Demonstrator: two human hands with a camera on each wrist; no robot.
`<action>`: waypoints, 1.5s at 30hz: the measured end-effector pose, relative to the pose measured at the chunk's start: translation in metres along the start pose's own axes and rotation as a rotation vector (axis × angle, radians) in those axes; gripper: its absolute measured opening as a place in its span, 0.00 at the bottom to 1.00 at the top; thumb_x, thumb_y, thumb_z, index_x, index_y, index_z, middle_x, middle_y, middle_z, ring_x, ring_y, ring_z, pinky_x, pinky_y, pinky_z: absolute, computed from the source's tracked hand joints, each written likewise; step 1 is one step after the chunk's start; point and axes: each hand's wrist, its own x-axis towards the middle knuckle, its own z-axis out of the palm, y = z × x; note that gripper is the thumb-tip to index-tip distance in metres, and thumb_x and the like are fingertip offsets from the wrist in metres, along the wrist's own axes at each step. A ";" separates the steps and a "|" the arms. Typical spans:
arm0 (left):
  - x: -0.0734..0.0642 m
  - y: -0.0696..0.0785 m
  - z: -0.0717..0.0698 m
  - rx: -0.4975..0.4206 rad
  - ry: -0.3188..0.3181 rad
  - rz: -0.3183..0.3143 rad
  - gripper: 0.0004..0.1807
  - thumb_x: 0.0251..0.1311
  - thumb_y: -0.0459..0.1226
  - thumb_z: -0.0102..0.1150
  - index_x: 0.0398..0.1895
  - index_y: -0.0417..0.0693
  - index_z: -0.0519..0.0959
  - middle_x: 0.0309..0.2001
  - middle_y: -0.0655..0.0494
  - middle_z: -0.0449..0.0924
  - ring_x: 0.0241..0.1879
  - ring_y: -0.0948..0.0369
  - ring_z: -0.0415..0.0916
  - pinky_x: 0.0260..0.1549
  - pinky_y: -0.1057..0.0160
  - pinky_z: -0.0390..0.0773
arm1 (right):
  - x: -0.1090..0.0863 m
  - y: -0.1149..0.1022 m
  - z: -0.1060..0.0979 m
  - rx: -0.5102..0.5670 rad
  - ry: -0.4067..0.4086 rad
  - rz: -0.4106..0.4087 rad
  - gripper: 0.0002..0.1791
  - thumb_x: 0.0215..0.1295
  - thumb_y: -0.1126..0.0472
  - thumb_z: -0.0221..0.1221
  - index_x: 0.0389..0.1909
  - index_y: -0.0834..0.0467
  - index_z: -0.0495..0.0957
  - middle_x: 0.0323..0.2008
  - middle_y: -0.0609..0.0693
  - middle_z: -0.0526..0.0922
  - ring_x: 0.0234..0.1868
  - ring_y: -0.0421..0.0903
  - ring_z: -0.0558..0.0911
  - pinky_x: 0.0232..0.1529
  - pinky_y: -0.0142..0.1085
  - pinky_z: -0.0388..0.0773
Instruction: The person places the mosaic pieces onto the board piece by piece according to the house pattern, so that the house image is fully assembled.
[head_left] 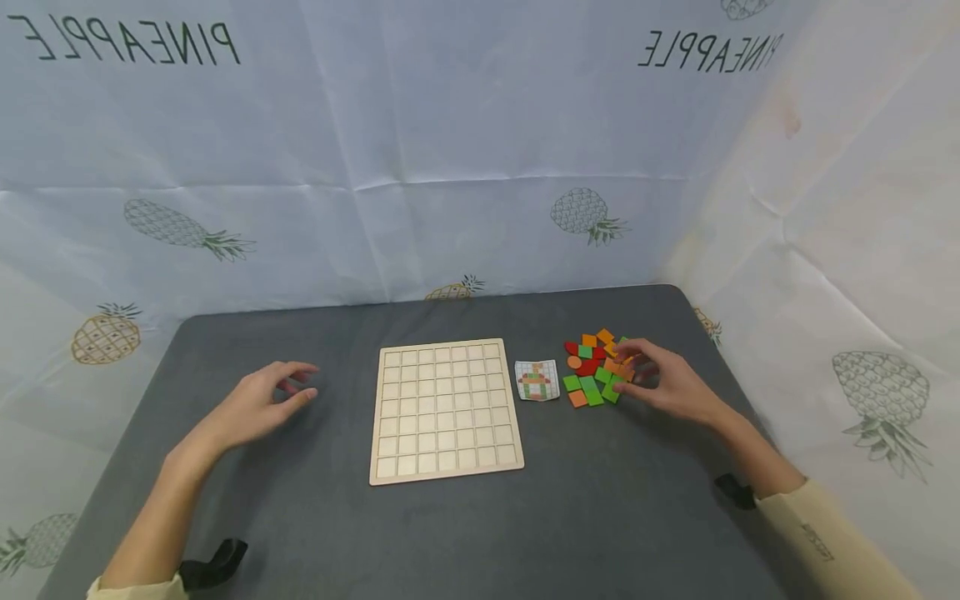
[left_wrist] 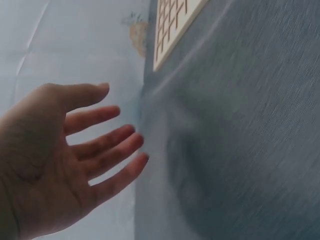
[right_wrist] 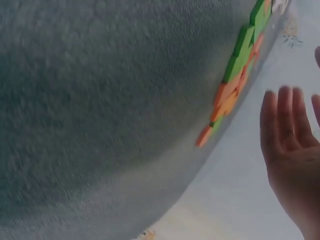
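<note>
While our left hand (head_left: 262, 402) is hovering afar, our right hand (head_left: 670, 382) is overhanging the rightmost coloured pieces (head_left: 611, 392), both loose-fingered, empty.

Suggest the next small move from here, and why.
Probably have the right hand pinch one of the colored tiles: it is at the right edge of the cluster, seemingly holding nothing, and the wooden grid board bears no tiles.

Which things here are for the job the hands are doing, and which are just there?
Probably for the job:
wooden grid board
little picture card
coloured pieces, next to the right hand

Probably just there:
pineapple cloth behind
dark table underneath
</note>
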 end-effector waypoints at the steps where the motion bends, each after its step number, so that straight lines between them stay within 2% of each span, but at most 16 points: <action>1: -0.001 0.002 0.004 -0.019 -0.019 -0.008 0.23 0.77 0.42 0.64 0.68 0.39 0.80 0.57 0.40 0.86 0.48 0.51 0.86 0.43 0.48 0.86 | 0.000 0.001 0.001 0.029 -0.025 0.013 0.31 0.62 0.69 0.76 0.64 0.65 0.78 0.49 0.60 0.86 0.42 0.45 0.85 0.39 0.33 0.88; 4: -0.002 0.010 0.016 -0.095 -0.081 -0.017 0.22 0.77 0.44 0.64 0.66 0.42 0.82 0.55 0.47 0.88 0.46 0.60 0.85 0.41 0.59 0.83 | -0.001 0.005 0.004 0.112 -0.097 0.054 0.26 0.64 0.69 0.75 0.62 0.64 0.80 0.48 0.59 0.87 0.39 0.40 0.85 0.36 0.31 0.85; 6: -0.003 0.016 0.024 -0.169 -0.133 -0.017 0.22 0.78 0.45 0.63 0.67 0.43 0.81 0.57 0.47 0.88 0.47 0.62 0.84 0.41 0.63 0.83 | -0.002 0.010 0.006 0.150 -0.130 0.066 0.24 0.65 0.69 0.75 0.61 0.64 0.81 0.48 0.59 0.87 0.39 0.39 0.85 0.36 0.30 0.84; 9: -0.003 0.024 0.035 -0.274 -0.202 -0.033 0.24 0.78 0.46 0.63 0.69 0.43 0.79 0.62 0.44 0.85 0.51 0.61 0.84 0.44 0.64 0.84 | -0.004 0.017 0.010 0.192 -0.162 0.083 0.22 0.65 0.68 0.74 0.59 0.64 0.83 0.49 0.59 0.87 0.38 0.39 0.86 0.36 0.30 0.85; 12: -0.003 0.030 0.046 -0.324 -0.222 -0.050 0.27 0.77 0.47 0.64 0.71 0.42 0.78 0.64 0.42 0.83 0.55 0.57 0.84 0.48 0.63 0.84 | -0.005 0.024 0.013 0.196 -0.177 0.100 0.21 0.65 0.67 0.75 0.58 0.63 0.84 0.48 0.58 0.88 0.37 0.38 0.85 0.35 0.30 0.84; 17: -0.004 0.038 0.063 -0.373 -0.188 -0.064 0.30 0.73 0.45 0.69 0.72 0.40 0.76 0.67 0.40 0.81 0.58 0.54 0.84 0.51 0.64 0.84 | -0.006 0.029 0.015 0.158 -0.185 0.114 0.21 0.64 0.64 0.76 0.57 0.60 0.86 0.47 0.56 0.89 0.36 0.38 0.84 0.33 0.30 0.83; 24: -0.003 0.037 0.077 -0.482 -0.097 -0.115 0.30 0.69 0.38 0.73 0.71 0.38 0.77 0.69 0.39 0.80 0.60 0.49 0.85 0.49 0.69 0.83 | -0.002 0.031 0.015 0.113 -0.191 0.129 0.20 0.62 0.62 0.78 0.55 0.60 0.88 0.36 0.49 0.88 0.33 0.36 0.81 0.32 0.29 0.78; 29: -0.004 0.036 0.085 -0.475 -0.042 -0.156 0.31 0.64 0.37 0.77 0.69 0.40 0.79 0.67 0.40 0.81 0.59 0.50 0.86 0.46 0.70 0.84 | -0.001 0.036 0.014 0.113 -0.208 0.173 0.19 0.62 0.61 0.78 0.53 0.58 0.89 0.36 0.48 0.87 0.31 0.36 0.80 0.30 0.30 0.79; 34: -0.002 0.037 0.089 -0.478 -0.028 -0.163 0.32 0.61 0.36 0.79 0.69 0.41 0.79 0.66 0.41 0.79 0.58 0.50 0.84 0.44 0.70 0.85 | 0.000 0.039 0.013 0.102 -0.226 0.217 0.21 0.61 0.59 0.79 0.54 0.58 0.89 0.35 0.45 0.85 0.31 0.35 0.79 0.32 0.29 0.79; 39: -0.001 0.039 0.090 -0.497 -0.012 -0.141 0.33 0.60 0.31 0.78 0.69 0.36 0.78 0.65 0.37 0.77 0.58 0.47 0.82 0.47 0.66 0.89 | 0.000 0.039 0.013 0.106 -0.220 0.174 0.19 0.62 0.60 0.79 0.52 0.59 0.89 0.34 0.46 0.84 0.30 0.36 0.79 0.33 0.29 0.78; 45: 0.000 0.043 0.093 -0.504 -0.007 -0.157 0.34 0.60 0.28 0.77 0.70 0.34 0.77 0.65 0.37 0.76 0.59 0.47 0.81 0.52 0.62 0.90 | 0.000 0.037 0.014 0.099 -0.199 0.155 0.16 0.60 0.59 0.80 0.48 0.56 0.90 0.31 0.44 0.83 0.29 0.36 0.78 0.32 0.28 0.77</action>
